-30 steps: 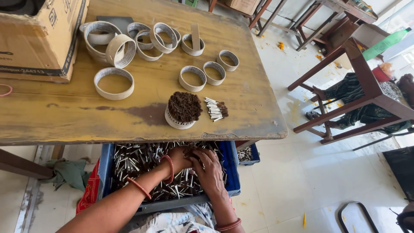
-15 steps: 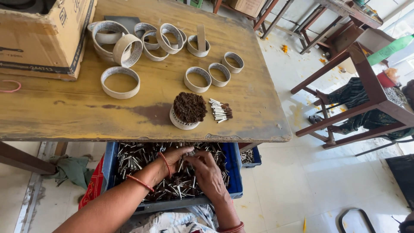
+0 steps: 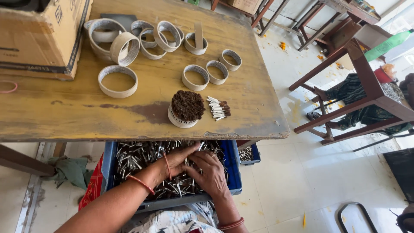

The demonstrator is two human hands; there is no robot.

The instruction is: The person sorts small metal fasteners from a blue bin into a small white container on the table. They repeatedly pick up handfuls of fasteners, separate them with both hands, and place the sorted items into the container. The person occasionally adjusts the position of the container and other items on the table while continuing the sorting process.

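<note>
Shifted since the earlier frame: both hands a little further toward the near right part of the blue crate (image 3: 235,170), closer together, among the small silvery sticks (image 3: 138,157).

Head view, looking straight down. Left hand (image 3: 174,162) palm down on the pile, fingers curled into the sticks near the crate's far edge, a thin band across the knuckles and an orange bangle (image 3: 140,183) at the wrist. Right hand (image 3: 209,172) just beside it, touching it at the fingertips, fingers bent and bunched over a clump of sticks; cannot tell how many are pinched. Crate tucked under the near edge of the wooden worktop (image 3: 64,116), filled almost wall to wall with the sticks.

On the worktop, close to the near edge and right of centre: a white ring packed with brown-tipped sticks (image 3: 186,108), standing upright. Just beside it to the right, a small loose bundle of sticks (image 3: 218,108) lying flat. Further back, many empty cardboard rings (image 3: 117,80), some flat, some tipped on edge, clustered toward the far edge. At the far left corner, a cardboard box (image 3: 34,30).

Beyond the right edge of the worktop, wooden chairs (image 3: 358,90) on a pale floor.
</note>
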